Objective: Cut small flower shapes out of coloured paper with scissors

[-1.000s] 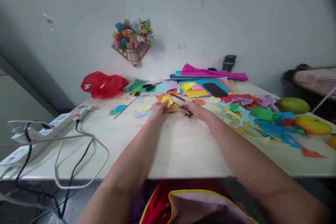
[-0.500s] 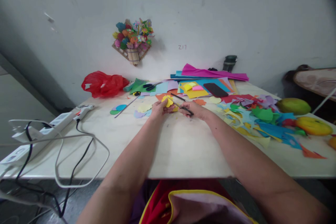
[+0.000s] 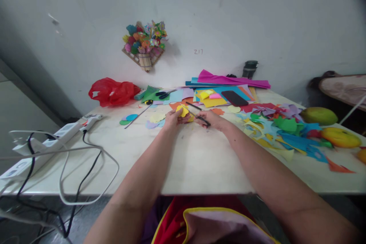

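My left hand (image 3: pixel 174 118) pinches a yellow paper flower (image 3: pixel 183 111) between thumb and fingers, above the middle of the pale tabletop (image 3: pixel 200 164). My right hand (image 3: pixel 214 119) grasps the scissors (image 3: pixel 204 121) by their dark handles, with the blades pointing away to the left and reaching the flower's right side. Whether they bite into the paper is too small for me to tell.

Compared with a second ago, hardly anything differs. Both my hands keep the same grasp in the same spot, the flower sits in my left fingers just as it did, and the scissors have the same slant. My view has drifted only a hair.

The things around me lie unchanged. A slim dark stick (image 3: pixel 195 106) rests just beyond the scissors, near an orange piece (image 3: pixel 218 111). To the left, blue and green paper circles (image 3: pixel 132 117) overlap, well apart from my hand. Farther back are a second pair of scissors (image 3: pixel 161 94) on green paper, a red plastic bag (image 3: pixel 111 92) and a dark phone (image 3: pixel 235 98) on coloured sheets. The heap of cut scraps (image 3: pixel 288 124) spreads on my right, beside the yellow fruit (image 3: pixel 341 137), as before.
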{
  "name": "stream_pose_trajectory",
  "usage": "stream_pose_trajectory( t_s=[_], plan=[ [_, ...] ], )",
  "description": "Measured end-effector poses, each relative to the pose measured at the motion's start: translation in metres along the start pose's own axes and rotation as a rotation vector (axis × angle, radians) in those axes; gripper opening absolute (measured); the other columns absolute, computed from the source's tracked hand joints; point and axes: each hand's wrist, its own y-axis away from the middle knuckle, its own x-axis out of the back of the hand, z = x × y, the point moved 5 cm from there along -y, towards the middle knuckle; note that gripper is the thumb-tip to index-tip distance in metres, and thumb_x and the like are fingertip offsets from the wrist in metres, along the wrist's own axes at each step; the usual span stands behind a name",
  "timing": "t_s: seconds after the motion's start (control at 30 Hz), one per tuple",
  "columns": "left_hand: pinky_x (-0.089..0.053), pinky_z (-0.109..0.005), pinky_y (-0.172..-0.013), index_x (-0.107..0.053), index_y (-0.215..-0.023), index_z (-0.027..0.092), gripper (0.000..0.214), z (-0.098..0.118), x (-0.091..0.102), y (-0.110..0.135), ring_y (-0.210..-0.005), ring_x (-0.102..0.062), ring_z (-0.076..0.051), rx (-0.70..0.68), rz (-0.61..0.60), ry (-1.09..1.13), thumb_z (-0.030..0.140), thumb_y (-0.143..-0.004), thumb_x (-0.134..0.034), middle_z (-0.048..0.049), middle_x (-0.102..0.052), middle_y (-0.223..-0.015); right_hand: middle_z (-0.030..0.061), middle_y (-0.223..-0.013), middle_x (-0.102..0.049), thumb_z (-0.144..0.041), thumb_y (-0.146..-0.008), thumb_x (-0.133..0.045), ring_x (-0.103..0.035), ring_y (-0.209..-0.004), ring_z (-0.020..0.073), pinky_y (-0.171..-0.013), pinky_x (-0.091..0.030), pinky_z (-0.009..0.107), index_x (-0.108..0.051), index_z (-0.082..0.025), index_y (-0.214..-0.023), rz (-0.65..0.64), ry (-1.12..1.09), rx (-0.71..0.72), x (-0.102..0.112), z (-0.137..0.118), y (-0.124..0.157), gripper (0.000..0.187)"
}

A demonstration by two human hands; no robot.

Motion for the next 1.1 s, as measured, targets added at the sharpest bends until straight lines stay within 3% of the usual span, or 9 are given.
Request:
stream_pose_trajectory(
  t_s=[0.47, 0.63, 0.83, 1.1],
  plan=[
    [-0.06, -0.03, -0.061, -0.069, -0.082, 0.008, 0.017, 0.002, 0.0007, 0.0014, -0.064, -0.071, -0.021, -0.033, -0.006, 0.0, 0.023, -0.075, -0.072, -0.0144, -0.073, -0.075, -0.0039, -0.049, -0.053, -0.02, -0.067, -0.07, -0.042, -0.041, 0.0073, -0.039, -0.027, 0.021, -0.064, -0.016, -0.073, 0.032, -0.058, -0.002, 0.002, -0.0037, 0.0013, 0.009],
    [-0.06, -0.032, -0.061, -0.068, -0.081, 0.008, 0.017, 0.0036, 0.0002, 0.0022, -0.064, -0.071, -0.022, -0.033, 0.008, 0.019, 0.022, -0.074, -0.072, -0.0138, -0.073, -0.075, -0.0044, -0.048, -0.052, -0.029, -0.072, -0.067, -0.041, -0.039, 0.0068, -0.037, -0.029, 0.02, -0.061, -0.017, -0.071, -0.003, -0.039, -0.052, 0.0013, 0.0002, 0.0009, 0.014],
    [-0.061, -0.033, -0.063, -0.067, -0.078, 0.009, 0.018, 0.0038, -0.0001, 0.0015, -0.064, -0.071, -0.022, -0.035, -0.002, 0.02, 0.024, -0.071, -0.075, -0.0123, -0.072, -0.073, -0.0057, -0.05, -0.052, -0.042, -0.073, -0.072, -0.044, -0.039, 0.0066, -0.037, -0.032, 0.019, -0.056, -0.018, -0.07, -0.032, 0.152, 0.004, 0.0001, -0.0027, 0.0055, 0.029],
    [-0.06, -0.03, -0.06, -0.067, -0.078, 0.009, 0.018, 0.0027, -0.0002, 0.0001, -0.064, -0.071, -0.021, -0.049, -0.015, 0.021, 0.023, -0.071, -0.075, -0.0112, -0.071, -0.072, -0.0058, -0.05, -0.052, -0.04, -0.075, -0.071, -0.044, -0.039, 0.0061, -0.037, -0.032, 0.018, -0.055, -0.018, -0.071, -0.019, 0.172, -0.001, -0.0017, -0.0041, 0.0047, 0.028]
  ],
)
